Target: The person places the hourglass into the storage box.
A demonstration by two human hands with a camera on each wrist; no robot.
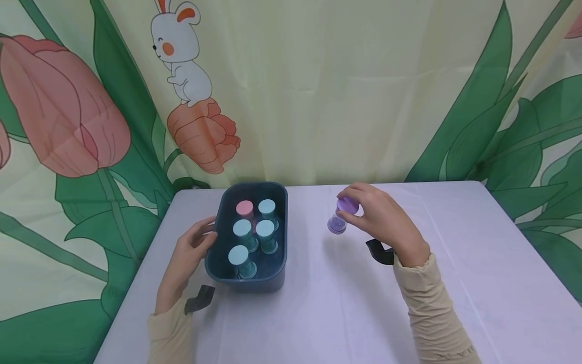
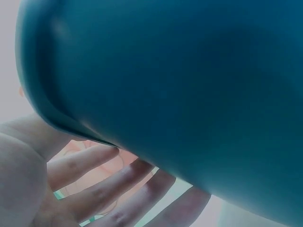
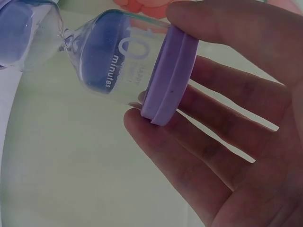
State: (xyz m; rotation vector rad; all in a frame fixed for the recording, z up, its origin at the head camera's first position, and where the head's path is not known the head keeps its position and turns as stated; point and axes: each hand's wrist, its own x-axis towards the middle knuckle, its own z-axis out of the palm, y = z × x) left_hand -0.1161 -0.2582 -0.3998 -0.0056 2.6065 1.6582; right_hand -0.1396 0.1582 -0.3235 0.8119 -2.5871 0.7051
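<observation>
In the head view, my right hand (image 1: 379,215) pinches a purple sand timer (image 1: 337,224) by its top cap, right of the bin. Thumb and fingertips lie around the purple cap (image 3: 170,75) in the right wrist view. The clear glass bears "10 minutes" and has purple sand in both bulbs. My left hand (image 1: 188,255) rests against the left side of a dark blue bin (image 1: 280,280), fingers spread and fingertips at its outer wall (image 2: 142,71). Inside the bin stand several light blue sand timers (image 1: 239,256) and one with a pink cap (image 1: 244,208).
A white cloth covers the table (image 1: 309,323). Behind it hangs a curtain (image 1: 318,91) printed with tulips, leaves and a rabbit on a carrot. Dark straps (image 1: 381,252) show at both wrists.
</observation>
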